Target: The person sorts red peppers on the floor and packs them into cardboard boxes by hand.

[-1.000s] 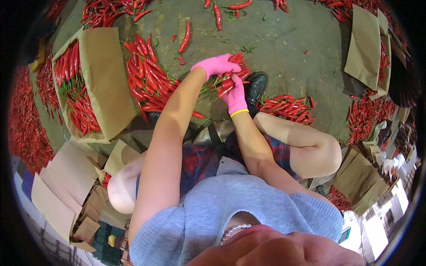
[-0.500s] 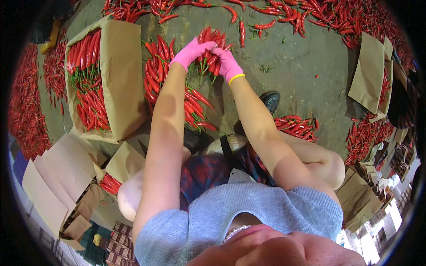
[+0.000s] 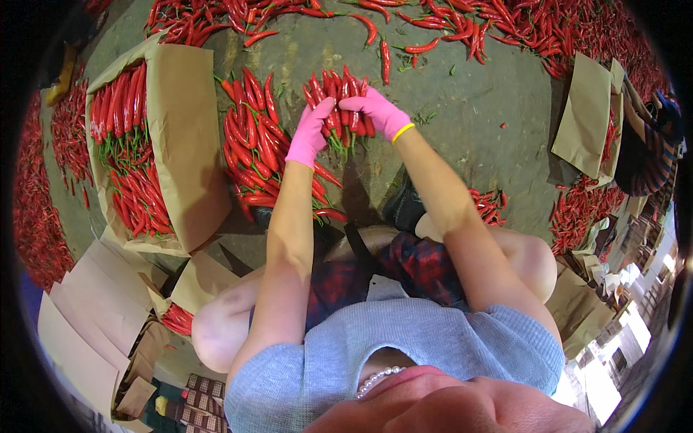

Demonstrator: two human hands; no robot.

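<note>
A bunch of red chili peppers (image 3: 345,108) is gripped between my two pink-gloved hands, held up over the floor with tips pointing away and green stems toward me. My left hand (image 3: 312,132) closes round its left side, thumb across the front. On the other side my right hand (image 3: 378,112), in a yellow-cuffed glove, wraps it with the thumb pressed over the peppers. Just left of the bunch lies a loose heap of chilies (image 3: 253,144) on the floor. Left of that heap, a brown paper-lined box (image 3: 189,137) holds neatly laid chilies with their stems together.
Chilies spread along the far floor (image 3: 462,22) and down the far left. A small chili pile (image 3: 489,207) lies beyond my right knee. Another paper-lined box (image 3: 582,115) stands at the right, near a person in striped clothing. Folded cardboard (image 3: 86,317) stacks at lower left.
My hands have come slightly nearer to me with the bunch, turning it more upright. The right hand has shifted round to the bunch's right side, and the hands stand farther apart.
</note>
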